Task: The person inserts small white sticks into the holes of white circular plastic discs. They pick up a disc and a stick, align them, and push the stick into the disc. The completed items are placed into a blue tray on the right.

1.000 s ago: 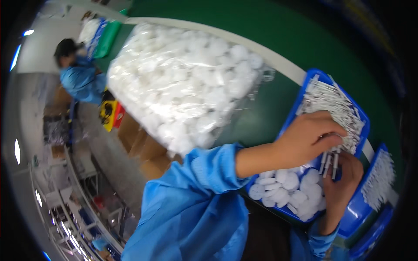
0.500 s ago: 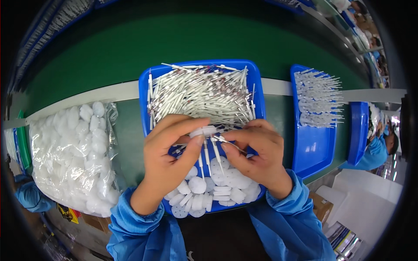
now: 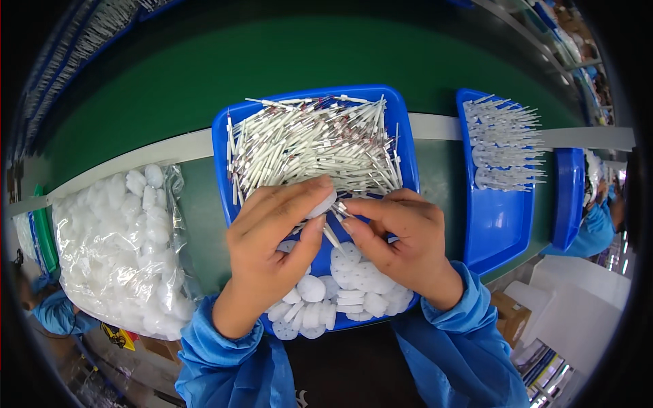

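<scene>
Over the blue tray (image 3: 411, 146), my left hand (image 3: 272, 228) is closed on a white round disc (image 3: 324, 205), held tilted between thumb and fingers. A thin white stick (image 3: 332, 236) points down from beneath the disc. Close on the right, my right hand (image 3: 405, 234) pinches a slim stick with a silvery part (image 3: 342, 209) against the disc's edge; its fingertips partly hide it. Many white sticks with metal and reddish parts (image 3: 306, 139) fill the tray's far half. Loose white discs with small holes (image 3: 364, 275) lie in its near half.
A clear plastic bag of white discs (image 3: 122, 248) lies at the left. On the right, a second blue tray (image 3: 500, 234) holds discs bristling with sticks (image 3: 507, 146). Another blue tray (image 3: 568, 197) stands beyond it. Other people in blue sleeves (image 3: 61, 313) are at both sides.
The disc in my left hand has tipped from nearly level to steeply tilted, and fewer hanging sticks show under it. My right fingertips have moved slightly left, closer to the disc.
</scene>
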Motion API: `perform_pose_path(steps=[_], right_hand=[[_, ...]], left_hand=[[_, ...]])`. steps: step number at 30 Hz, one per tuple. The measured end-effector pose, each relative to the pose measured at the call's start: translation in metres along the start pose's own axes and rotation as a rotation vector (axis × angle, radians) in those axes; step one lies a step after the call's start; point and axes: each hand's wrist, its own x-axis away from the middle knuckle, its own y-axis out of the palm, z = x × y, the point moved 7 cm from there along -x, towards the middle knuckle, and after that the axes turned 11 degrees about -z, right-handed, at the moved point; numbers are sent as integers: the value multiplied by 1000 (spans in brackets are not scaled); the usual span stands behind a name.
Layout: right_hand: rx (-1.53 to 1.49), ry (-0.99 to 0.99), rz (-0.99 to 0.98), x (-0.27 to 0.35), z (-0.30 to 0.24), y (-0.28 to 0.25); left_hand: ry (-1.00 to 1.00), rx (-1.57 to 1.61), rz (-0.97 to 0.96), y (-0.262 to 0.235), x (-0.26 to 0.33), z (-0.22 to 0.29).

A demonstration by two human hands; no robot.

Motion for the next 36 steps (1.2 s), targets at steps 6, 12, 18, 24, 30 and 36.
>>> perform_pose_path(steps=[6,12,18,24,30,36], right_hand=[[57,-13,20,1,7,6],[199,-85,28,1,-2,5],[137,-85,12,-5,-1,6],[-46,-81,17,-8,6,-4],[-527,17,-88,-6,17,1],[-604,41,-80,2,25,7]], left_hand=[[20,-111,-35,3,0,9],[-44,-228,-49,7,6,17],[-176,-77,-58,9,13,10],[-201,204,-4,0,5,-4],[23,-80,-4,-4,2,13],[53,-75,-4,0,2,19]])
